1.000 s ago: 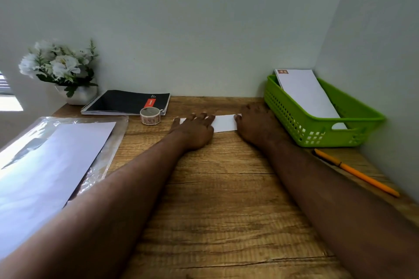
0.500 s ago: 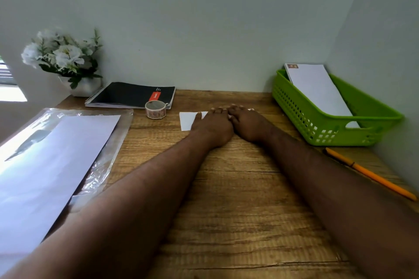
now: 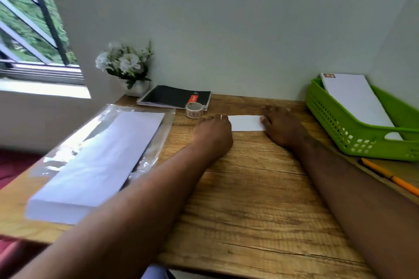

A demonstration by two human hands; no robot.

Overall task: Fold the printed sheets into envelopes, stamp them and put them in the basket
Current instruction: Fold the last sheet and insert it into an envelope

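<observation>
Head view: grip is flat on both sides, nothing clenched. Left hand [image 3: 213, 130] and right hand [image 3: 282, 125] press palm-down on either end of the folded sheet [image 3: 246, 123], white strip showing between them on the counter [image 3: 249, 199]. Green basket [image 3: 353, 133] just right of the right hand, one stamped envelope [image 3: 356, 99] leaning inside. Paper stack [image 3: 97, 163] in plastic wrap at left; tape roll [image 3: 194, 110] near the left fingertips.

Small home study corner, wooden desk [image 3: 249, 188] against plain walls, barred window [image 3: 34, 29], flower pot [image 3: 127, 68], spiral notebook [image 3: 174, 97], paper ream [image 3: 95, 165], green basket [image 3: 353, 129], pencil [image 3: 390, 176]
</observation>
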